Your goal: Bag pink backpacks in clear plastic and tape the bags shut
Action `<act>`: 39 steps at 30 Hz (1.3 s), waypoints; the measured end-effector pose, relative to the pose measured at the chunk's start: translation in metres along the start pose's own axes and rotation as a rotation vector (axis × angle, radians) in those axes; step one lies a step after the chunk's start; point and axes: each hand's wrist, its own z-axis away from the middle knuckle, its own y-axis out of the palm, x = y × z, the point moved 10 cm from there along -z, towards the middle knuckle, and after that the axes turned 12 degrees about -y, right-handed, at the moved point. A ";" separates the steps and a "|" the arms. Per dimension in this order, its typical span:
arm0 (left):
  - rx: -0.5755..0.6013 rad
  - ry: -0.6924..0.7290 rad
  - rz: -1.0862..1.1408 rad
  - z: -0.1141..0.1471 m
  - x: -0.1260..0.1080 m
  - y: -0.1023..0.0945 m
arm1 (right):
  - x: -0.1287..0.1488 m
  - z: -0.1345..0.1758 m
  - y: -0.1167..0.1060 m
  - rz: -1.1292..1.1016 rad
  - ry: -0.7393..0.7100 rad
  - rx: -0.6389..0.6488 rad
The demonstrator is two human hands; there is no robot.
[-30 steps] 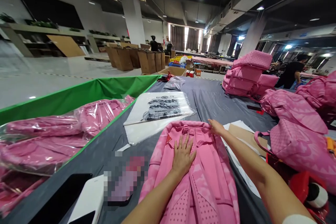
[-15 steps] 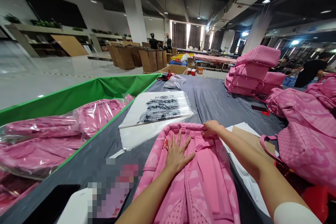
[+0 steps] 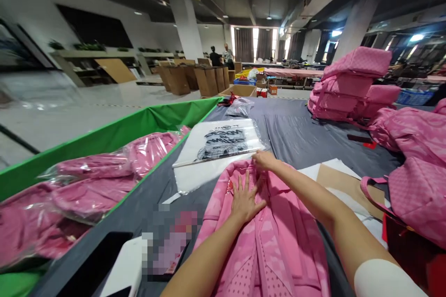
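A pink patterned backpack (image 3: 296, 241) lies in front of me on the dark cloth, its padded shoulder straps facing up. My left hand (image 3: 245, 199) rests flat on the upper back panel with fingers spread. At the middle of the bag's top edge, my right hand (image 3: 264, 160) is closed, pinching the fabric near the top handle; its fingertips are partly hidden. Just beyond the bag lies a white printed plastic bag (image 3: 223, 141). Cardboard and white sheets (image 3: 348, 185) are to the right, partly behind my right arm.
Left, a green-lined bin (image 3: 153, 118) holds several plastic-wrapped pink bags (image 3: 94, 190). A stack of pink backpacks (image 3: 351, 83) and another pink backpack (image 3: 418, 195) stand on the right. A black phone-like slab (image 3: 97, 260) and a white device (image 3: 127, 264) lie front left. Two people are far off.
My right hand has moved left along the backpack's top edge, from its right corner to the middle. My left hand stays spread on the panel. The view has turned slightly left.
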 end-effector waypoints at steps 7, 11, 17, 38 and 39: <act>-0.005 0.080 0.191 0.007 -0.006 -0.010 | 0.053 -0.062 0.012 -0.002 -0.066 0.086; -0.091 0.132 0.360 -0.002 -0.005 -0.015 | 0.032 -0.086 0.020 0.024 0.001 0.075; -0.110 0.090 0.321 -0.025 -0.006 -0.010 | 0.045 -0.059 0.022 0.079 -0.007 -0.063; 0.194 0.976 0.319 0.148 -0.065 -0.058 | 0.127 0.170 0.098 -0.360 -0.174 -0.401; 0.281 1.064 0.226 0.171 -0.068 -0.047 | 0.122 0.171 0.099 -0.447 -0.150 -0.450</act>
